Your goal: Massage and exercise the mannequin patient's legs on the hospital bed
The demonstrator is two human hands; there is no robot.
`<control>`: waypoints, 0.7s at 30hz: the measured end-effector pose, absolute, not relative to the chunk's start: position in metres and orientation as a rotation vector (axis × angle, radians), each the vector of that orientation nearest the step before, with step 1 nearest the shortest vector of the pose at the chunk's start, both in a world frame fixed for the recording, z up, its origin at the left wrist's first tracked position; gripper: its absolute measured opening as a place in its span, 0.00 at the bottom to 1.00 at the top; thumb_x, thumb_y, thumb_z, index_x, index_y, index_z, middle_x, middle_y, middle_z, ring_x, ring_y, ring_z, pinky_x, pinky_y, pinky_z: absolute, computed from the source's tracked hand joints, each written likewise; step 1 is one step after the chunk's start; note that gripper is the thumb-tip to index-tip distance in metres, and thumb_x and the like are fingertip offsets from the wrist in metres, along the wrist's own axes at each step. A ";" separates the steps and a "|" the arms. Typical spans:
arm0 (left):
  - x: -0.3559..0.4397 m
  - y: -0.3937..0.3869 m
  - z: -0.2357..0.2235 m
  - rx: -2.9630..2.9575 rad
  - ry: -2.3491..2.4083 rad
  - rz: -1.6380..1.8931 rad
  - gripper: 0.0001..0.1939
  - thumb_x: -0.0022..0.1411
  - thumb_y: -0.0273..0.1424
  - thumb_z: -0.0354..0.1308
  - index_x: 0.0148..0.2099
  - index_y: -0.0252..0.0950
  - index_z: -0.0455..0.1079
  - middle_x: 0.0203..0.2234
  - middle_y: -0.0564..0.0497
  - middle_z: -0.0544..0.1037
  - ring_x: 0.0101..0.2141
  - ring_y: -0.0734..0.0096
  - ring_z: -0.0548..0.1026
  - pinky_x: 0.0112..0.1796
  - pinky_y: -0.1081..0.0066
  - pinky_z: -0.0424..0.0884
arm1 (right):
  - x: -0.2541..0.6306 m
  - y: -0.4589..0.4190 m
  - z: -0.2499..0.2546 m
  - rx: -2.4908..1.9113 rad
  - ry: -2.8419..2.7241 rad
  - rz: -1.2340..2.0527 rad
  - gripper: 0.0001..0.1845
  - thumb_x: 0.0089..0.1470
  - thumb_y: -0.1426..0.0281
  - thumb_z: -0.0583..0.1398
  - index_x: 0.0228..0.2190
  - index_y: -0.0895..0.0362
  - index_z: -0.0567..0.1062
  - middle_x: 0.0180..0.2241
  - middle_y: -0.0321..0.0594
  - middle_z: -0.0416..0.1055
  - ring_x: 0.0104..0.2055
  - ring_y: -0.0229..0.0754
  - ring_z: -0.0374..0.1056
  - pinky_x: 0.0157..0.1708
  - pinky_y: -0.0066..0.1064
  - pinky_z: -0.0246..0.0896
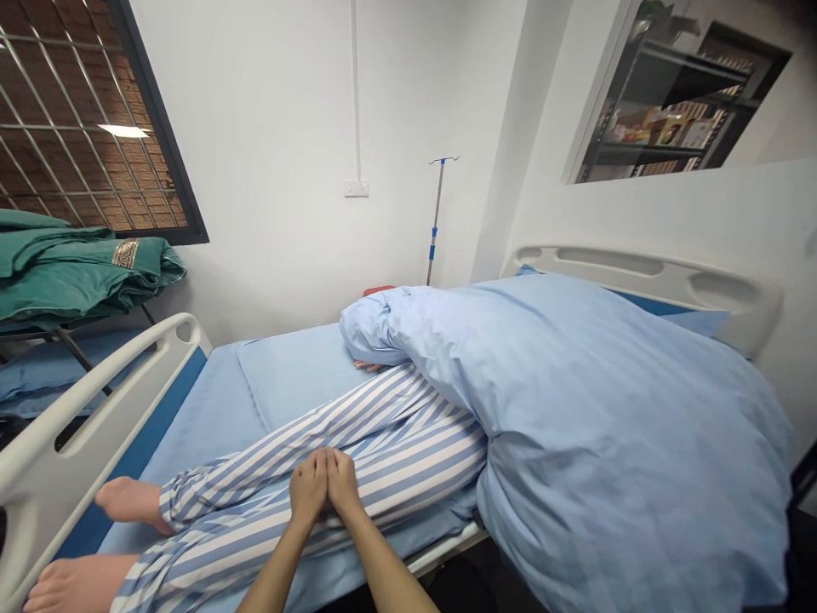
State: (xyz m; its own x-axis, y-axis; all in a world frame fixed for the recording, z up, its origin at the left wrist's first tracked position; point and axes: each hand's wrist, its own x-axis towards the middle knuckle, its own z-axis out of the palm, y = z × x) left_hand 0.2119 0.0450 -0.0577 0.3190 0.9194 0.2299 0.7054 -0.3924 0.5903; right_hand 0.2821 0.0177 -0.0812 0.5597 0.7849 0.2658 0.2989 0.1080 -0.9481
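Note:
My left hand (308, 487) and my right hand (345, 484) stand side by side, their fingers together and meeting at the tips. Both rest on the blue-and-white striped trousers (396, 451) of a person lying on a hospital bed. They hold nothing. That person's bare feet (131, 501) stick out at the lower left. A pale blue duvet (606, 426) hides the person's upper body, and another hand (368, 366) of that person shows just under its edge.
A white bed rail (89, 400) stands at the left and a white headboard (644, 289) at the right, around a blue mattress (287, 383). Behind stand an IV pole (436, 221) and a wall socket (356, 188). Folded green cloth (82, 272) lies on a neighbouring bed.

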 end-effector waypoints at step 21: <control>0.221 0.032 -0.082 2.271 1.643 0.561 0.15 0.62 0.30 0.42 0.40 0.37 0.71 0.34 0.46 0.77 0.33 0.68 0.73 0.32 0.73 0.61 | 0.296 0.015 -0.067 -1.563 -1.015 0.448 0.24 0.57 0.61 0.46 0.14 0.56 0.63 0.14 0.34 0.61 0.20 0.35 0.54 0.21 0.27 0.44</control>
State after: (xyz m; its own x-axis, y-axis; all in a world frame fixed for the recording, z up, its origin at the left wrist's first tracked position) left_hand 0.2209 0.0321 -0.0822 0.2769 0.9499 0.1452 0.8401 -0.3127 0.4433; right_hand 0.2963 0.0154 -0.0672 0.5511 0.7983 0.2428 0.3584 0.0364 -0.9329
